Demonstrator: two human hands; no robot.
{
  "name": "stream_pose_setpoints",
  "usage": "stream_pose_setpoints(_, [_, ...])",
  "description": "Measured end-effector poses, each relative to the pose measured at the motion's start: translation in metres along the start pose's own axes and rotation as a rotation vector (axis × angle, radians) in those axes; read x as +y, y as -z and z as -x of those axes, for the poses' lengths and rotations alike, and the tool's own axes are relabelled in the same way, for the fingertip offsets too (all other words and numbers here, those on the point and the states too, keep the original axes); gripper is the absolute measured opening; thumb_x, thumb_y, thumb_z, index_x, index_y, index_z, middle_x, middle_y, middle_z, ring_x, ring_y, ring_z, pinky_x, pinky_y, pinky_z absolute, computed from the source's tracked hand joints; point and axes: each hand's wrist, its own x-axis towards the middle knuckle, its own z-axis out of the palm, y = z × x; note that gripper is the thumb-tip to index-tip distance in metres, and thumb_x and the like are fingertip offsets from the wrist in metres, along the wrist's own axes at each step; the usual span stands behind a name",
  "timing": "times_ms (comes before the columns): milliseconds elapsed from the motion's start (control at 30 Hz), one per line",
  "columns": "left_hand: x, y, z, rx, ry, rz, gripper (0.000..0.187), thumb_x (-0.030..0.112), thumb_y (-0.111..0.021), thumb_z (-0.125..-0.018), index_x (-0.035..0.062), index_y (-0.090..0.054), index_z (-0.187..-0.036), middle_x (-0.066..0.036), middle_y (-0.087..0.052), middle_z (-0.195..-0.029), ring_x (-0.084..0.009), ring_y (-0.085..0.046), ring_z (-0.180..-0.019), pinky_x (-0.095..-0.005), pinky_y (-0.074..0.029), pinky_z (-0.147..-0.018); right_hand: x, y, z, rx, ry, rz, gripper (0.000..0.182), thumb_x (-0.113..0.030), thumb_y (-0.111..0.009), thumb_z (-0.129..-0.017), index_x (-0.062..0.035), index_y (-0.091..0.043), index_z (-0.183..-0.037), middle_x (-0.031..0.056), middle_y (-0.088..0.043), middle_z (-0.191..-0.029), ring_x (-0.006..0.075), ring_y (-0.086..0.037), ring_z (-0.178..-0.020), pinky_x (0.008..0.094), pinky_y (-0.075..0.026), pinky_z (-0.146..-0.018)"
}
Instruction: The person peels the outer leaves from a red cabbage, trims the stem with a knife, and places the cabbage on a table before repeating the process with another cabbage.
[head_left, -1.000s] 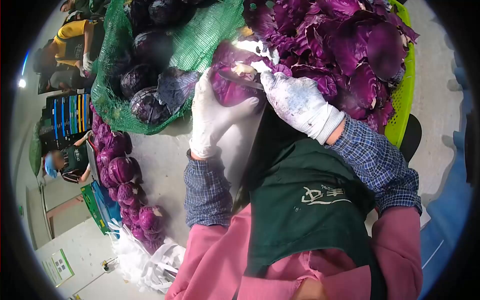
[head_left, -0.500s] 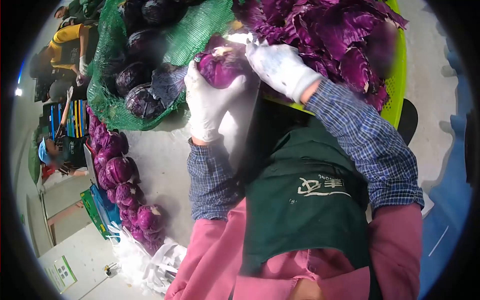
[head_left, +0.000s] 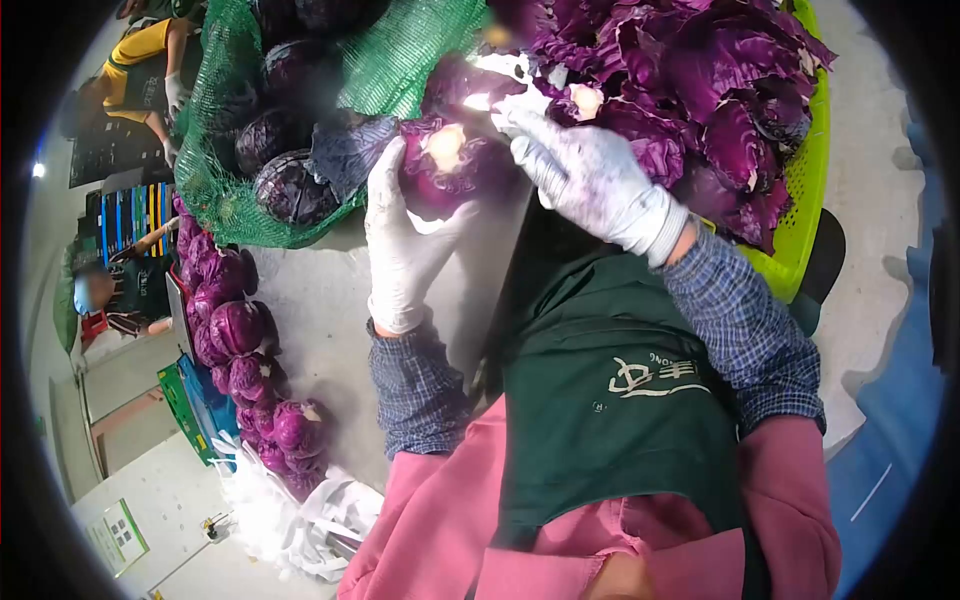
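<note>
My left hand (head_left: 405, 245), in a white glove, cups a red cabbage (head_left: 475, 185) from below and the side. The pale cut stem of this cabbage faces up. Just right of it is my right hand (head_left: 590, 175), also gloved, with purple stains and curled fingers. Its fingertips meet a bright white, glaring patch beside a purple leaf; what they grip is not clear. Beyond the right hand, loose purple cabbage leaves (head_left: 690, 70) fill a yellow-green basket (head_left: 815, 170). A pale stem piece (head_left: 586, 101) shows at the near side of the leaf pile.
A green mesh bag (head_left: 215, 195) of dark red cabbages (head_left: 295, 188) lies at upper left. Peeled cabbages (head_left: 238, 328) line the left edge of the grey table (head_left: 330, 310). White strips (head_left: 300, 525) are bundled at lower left. Other people (head_left: 140, 70) work at far left.
The cabbage has turned so its pale stem end shows. My right hand has moved right and down, and my left hand slightly down. A pale stem piece now shows by the leaves.
</note>
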Motion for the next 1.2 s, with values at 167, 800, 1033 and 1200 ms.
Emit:
stream_pose_setpoints(167, [0.028,-0.015,0.007,0.104,-0.15,-0.218,0.098,0.02,-0.091,-0.069,-0.0016,-0.036,-0.148,-0.021,-0.051,-0.139,-0.0348,-0.053,-0.128,-0.0422,-0.043,-0.11,-0.036,0.0,0.005,-0.118,-0.293,0.044,0.058,-0.044,-0.041,-0.106,-0.006,-0.042,-0.149,0.0159,-0.069,-0.074,0.0332,-0.069,-0.068,0.0462,-0.054,-0.06])
stream_pose_setpoints(800, [0.037,-0.042,0.039,0.271,-0.129,-0.114,0.094,0.007,-0.086,-0.074,-0.0027,-0.034,-0.151,-0.024,-0.048,-0.145,-0.0347,-0.051,-0.132,-0.0443,-0.041,-0.112,0.049,0.01,-0.063,-0.231,-0.418,-0.073,0.049,-0.044,-0.039,-0.106,-0.004,-0.067,-0.104,0.0149,-0.069,-0.079,0.0284,-0.066,-0.068,0.0398,-0.053,-0.072])
stream_pose_setpoints(1033, [-0.005,-0.012,0.047,0.234,0.269,0.833,0.087,-0.002,-0.077,-0.083,0.0065,-0.03,-0.155,-0.011,-0.042,-0.151,-0.0219,-0.048,-0.133,-0.0384,-0.042,-0.112,0.037,0.019,-0.056,0.212,-0.567,-0.733,0.04,-0.04,-0.051,-0.106,-0.0072,-0.066,-0.125,-0.0024,-0.062,-0.07,0.0012,-0.049,-0.05,0.0178,-0.038,-0.043])
stream_pose_setpoints(1200, [0.028,-0.028,0.049,0.286,0.298,0.951,0.09,-0.002,-0.079,-0.081,0.0058,-0.029,-0.155,-0.012,-0.044,-0.15,-0.0222,-0.049,-0.132,-0.0384,-0.043,-0.111,-0.014,0.027,-0.033,-0.055,-0.305,-0.482,0.054,-0.053,-0.057,-0.098,-0.0077,-0.062,-0.127,0.0099,-0.071,-0.087,0.0185,-0.067,-0.07,0.0324,-0.053,-0.065])
